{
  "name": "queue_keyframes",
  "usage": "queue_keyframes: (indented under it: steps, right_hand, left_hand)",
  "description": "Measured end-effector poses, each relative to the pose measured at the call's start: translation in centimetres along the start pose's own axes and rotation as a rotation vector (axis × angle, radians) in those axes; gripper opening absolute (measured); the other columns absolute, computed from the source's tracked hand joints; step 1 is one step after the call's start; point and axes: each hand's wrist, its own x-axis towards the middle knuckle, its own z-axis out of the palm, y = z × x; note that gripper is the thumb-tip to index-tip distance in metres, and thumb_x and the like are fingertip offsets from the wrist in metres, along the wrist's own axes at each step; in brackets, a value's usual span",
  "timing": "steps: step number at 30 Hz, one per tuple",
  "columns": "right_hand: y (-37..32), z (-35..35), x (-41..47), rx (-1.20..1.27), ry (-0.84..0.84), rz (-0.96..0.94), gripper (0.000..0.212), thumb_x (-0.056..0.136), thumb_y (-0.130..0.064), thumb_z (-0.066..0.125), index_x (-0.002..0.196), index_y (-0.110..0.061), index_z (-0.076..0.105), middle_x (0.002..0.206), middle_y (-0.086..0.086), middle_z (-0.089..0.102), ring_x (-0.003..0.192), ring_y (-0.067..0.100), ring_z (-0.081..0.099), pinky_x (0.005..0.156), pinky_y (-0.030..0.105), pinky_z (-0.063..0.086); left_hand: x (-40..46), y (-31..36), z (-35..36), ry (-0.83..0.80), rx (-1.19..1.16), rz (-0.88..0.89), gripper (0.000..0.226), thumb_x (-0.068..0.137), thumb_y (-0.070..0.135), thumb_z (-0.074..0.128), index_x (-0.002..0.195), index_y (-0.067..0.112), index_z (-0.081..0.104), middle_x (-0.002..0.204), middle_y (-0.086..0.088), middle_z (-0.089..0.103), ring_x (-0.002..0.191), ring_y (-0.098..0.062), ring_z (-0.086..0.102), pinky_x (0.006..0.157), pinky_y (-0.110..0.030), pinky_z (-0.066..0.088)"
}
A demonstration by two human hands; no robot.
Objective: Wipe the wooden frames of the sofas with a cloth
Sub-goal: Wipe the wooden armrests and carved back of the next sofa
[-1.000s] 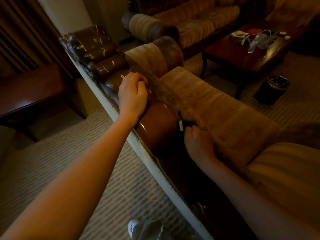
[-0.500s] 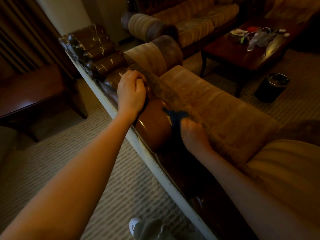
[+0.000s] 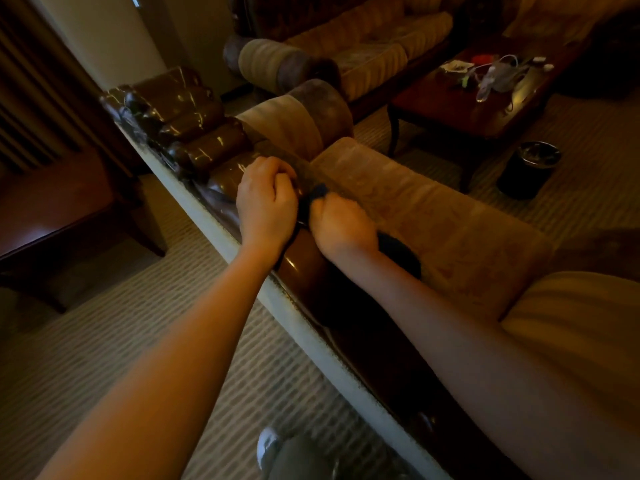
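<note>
Head view: we are gripping the soft, limp cloth bunched in our right hand; left hand, fingers curled, is bracing on the slick wooden frame.

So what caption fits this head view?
Right hand wipes the sofa's wooden frame with a dark cloth; left hand rests alongside.

Cluttered coffee table on striped carpet

Dark blue cloth, glossy brown frame, striped carpet.
</note>
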Motion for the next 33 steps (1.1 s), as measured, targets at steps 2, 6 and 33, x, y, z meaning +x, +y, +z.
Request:
queue_keyframes:
  steps: [2,6,33]
  right_hand:
    - [-1.5,0.4,2.3,-0.034,-0.097,0.005,0.037,0.1,-0.028,0.029,0.108,-0.009,0.06,0.11,0.012,0.062,0.101,0.032,0.057,0.077,0.035,0.039]
    - [-2.8,1.4,6.2,0.045,-0.239,-0.003,0.027,0.096,-0.022,0.038,0.074,-0.014,0.051,0.078,0.003,0.053,0.071,0.024,0.052,0.059,0.035,0.039]
    - [-9.1,6.3,-0.1,-0.575,0.388,0.368,0.037,0.099,-0.028,0.027,0.114,-0.009,0.055,0.113,0.01,0.059,0.102,0.03,0.055,0.089,0.043,0.04]
  left_hand:
    - [-0.2,-0.1,-0.2,0.026,-0.054,0.025,0.024,0.081,0.01,0.036,0.077,0.009,0.06,0.081,-0.002,0.057,0.073,0.001,0.047,0.07,-0.005,0.033]
    - [0.0,-0.1,-0.8,0.013,-0.237,-0.001,0.024,0.083,0.006,0.038,0.077,0.014,0.06,0.077,0.01,0.055,0.074,0.009,0.051,0.07,-0.004,0.037]
    - [11.8,-5.2,-2.3,-0.746,-0.031,0.577,0.024,0.091,0.012,0.038,0.096,0.008,0.062,0.098,-0.009,0.06,0.086,-0.025,0.057,0.077,-0.04,0.048]
